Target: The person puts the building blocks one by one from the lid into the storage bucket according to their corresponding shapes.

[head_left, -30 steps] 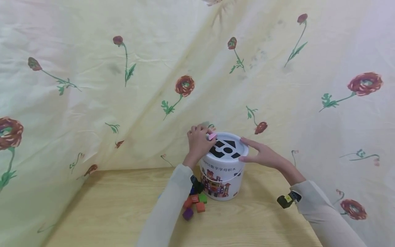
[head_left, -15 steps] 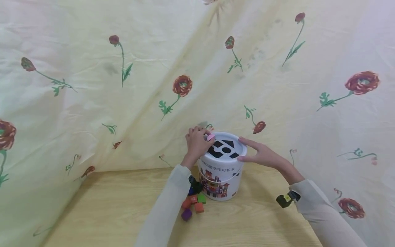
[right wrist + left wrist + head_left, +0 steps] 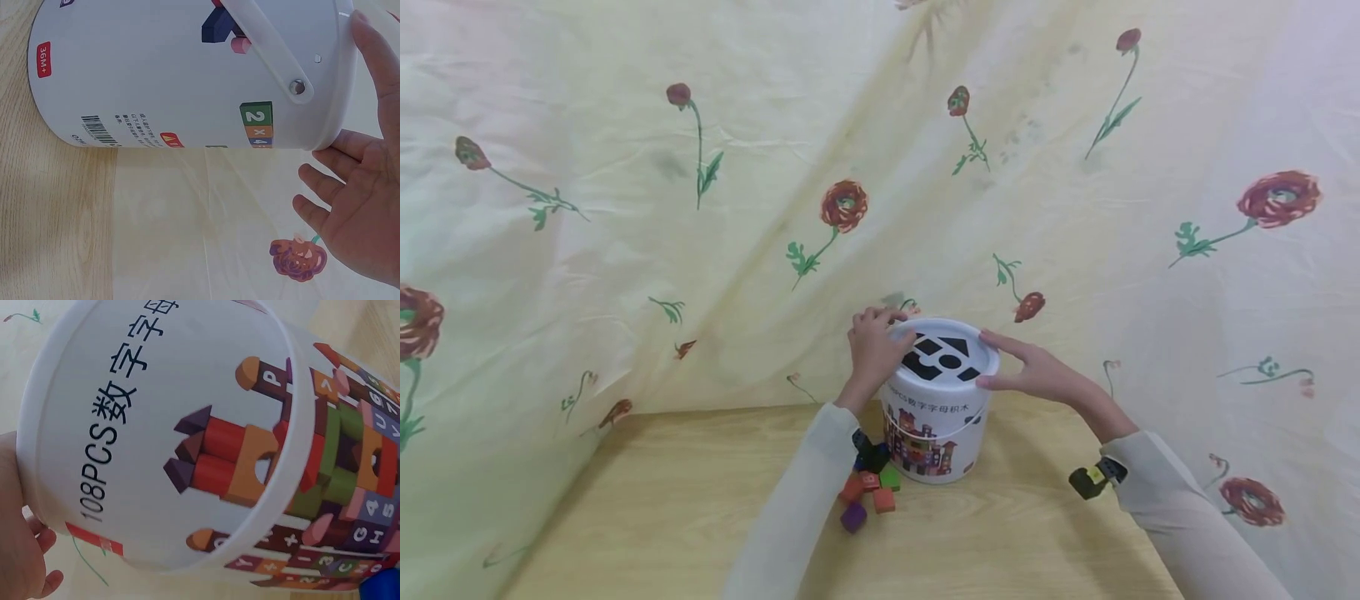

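A white lidded bucket (image 3: 951, 421) of toy blocks stands upright on the table, its lid (image 3: 977, 354) marked by several black shaped openings. My left hand (image 3: 876, 350) lies at the lid's left side, thumb over the lid near an opening and the other fingers loosely bent by the far rim; no block shows in it. In the left wrist view, part of this hand (image 3: 19, 540) is beside the bucket's rim. From the right, my right hand (image 3: 1037, 368) holds the rim between spread thumb and index finger. Its remaining fingers hang free in the right wrist view.
Loose blocks lie at the bucket's lower left: a purple one (image 3: 853, 517), a green one (image 3: 890, 477) and several red or orange ones (image 3: 884, 500). A blue piece (image 3: 379, 585) is partly visible. Behind the table (image 3: 692, 492) hangs a flowered cloth (image 3: 760, 208).
The pink block that my left hand pinched over the lid is out of sight, and the thumb now lies over the lid. My right hand keeps its place on the rim.
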Demonstrator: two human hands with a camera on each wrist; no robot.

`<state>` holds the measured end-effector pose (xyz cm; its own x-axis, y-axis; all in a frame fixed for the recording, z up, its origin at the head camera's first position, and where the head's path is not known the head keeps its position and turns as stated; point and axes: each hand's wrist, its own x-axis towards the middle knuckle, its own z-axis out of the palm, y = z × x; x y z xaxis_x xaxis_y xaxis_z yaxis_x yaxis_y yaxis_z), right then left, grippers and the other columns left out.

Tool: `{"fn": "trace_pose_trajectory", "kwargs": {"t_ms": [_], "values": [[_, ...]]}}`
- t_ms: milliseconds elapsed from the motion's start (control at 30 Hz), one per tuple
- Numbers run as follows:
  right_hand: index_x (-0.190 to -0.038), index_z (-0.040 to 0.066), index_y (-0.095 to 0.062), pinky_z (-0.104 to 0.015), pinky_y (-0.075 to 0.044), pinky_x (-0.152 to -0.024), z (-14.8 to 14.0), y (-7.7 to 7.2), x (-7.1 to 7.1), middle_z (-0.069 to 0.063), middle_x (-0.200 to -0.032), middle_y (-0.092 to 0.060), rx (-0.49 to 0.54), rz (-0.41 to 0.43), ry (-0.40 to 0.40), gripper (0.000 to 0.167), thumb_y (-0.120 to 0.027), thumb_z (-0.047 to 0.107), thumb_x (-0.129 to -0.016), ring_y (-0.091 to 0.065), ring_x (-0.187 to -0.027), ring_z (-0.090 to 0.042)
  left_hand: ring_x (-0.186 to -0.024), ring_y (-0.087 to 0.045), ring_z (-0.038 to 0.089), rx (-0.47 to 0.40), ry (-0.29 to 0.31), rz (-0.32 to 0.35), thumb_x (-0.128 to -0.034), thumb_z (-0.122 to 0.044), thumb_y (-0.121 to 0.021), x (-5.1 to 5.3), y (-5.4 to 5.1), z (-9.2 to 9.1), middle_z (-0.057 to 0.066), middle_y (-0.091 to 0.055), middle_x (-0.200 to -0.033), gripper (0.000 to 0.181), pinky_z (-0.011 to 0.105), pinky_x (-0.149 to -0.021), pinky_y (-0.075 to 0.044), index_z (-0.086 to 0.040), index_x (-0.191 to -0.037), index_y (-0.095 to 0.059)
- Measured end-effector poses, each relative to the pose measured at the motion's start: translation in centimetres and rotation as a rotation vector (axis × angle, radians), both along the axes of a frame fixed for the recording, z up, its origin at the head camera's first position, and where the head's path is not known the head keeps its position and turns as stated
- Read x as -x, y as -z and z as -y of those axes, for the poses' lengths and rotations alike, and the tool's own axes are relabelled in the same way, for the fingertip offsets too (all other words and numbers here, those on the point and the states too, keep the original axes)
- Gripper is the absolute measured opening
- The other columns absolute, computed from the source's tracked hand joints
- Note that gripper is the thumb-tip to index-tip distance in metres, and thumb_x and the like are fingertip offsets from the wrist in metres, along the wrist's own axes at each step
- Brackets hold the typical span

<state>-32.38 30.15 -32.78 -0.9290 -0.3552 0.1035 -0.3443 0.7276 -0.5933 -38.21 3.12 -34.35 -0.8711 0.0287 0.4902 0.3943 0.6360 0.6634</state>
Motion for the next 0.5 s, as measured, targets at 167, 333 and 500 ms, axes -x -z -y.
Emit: {"fn": "trace_pose_trajectory", "kwargs": {"t_ms": [167, 333, 500], "values": [[-0.161, 0.014, -0.029, -0.072, -0.026, -0.114, 0.0, 0.0, 0.1, -0.019, -0.166, -0.028, -0.004, 0.003, -0.001, 0.092, -0.075, 0.048, -0.089, -0.022, -0.153, -0.048, -0.122, -0.05, 0.03, -0.038, 0.016, -0.017, -0.0924, -0.032, -0.069, -0.4, 0.2, 1.1, 0.01, -0.062, -0.123, 0.031, 0.054, -0.107, -0.039, -0.016, -0.119, -0.072], [-0.162, 0.015, -0.028, -0.073, -0.026, -0.114, 0.0, -0.1, 0.1, -0.019, -0.167, -0.028, 0.0, 0.016, 0.0, 0.092, -0.074, 0.048, -0.089, -0.022, -0.153, -0.048, -0.118, -0.051, 0.029, -0.09, 0.036, -0.039, -0.0926, -0.029, -0.069, -0.9, 0.6, 3.0, 0.009, -0.064, -0.119, 0.034, 0.052, -0.102, -0.043, -0.015, -0.123, -0.07], [-0.162, 0.015, -0.027, -0.073, -0.026, -0.114, 0.0, -0.1, 0.0, -0.018, -0.167, -0.027, 0.003, 0.02, -0.004, 0.093, -0.075, 0.048, -0.089, -0.021, -0.153, -0.048, -0.113, -0.053, 0.027, -0.188, 0.075, -0.067, -0.0915, -0.023, -0.069, -1.5, 2.2, 5.4, 0.007, -0.064, -0.115, 0.036, 0.048, -0.098, -0.045, -0.014, -0.126, -0.066]]}}
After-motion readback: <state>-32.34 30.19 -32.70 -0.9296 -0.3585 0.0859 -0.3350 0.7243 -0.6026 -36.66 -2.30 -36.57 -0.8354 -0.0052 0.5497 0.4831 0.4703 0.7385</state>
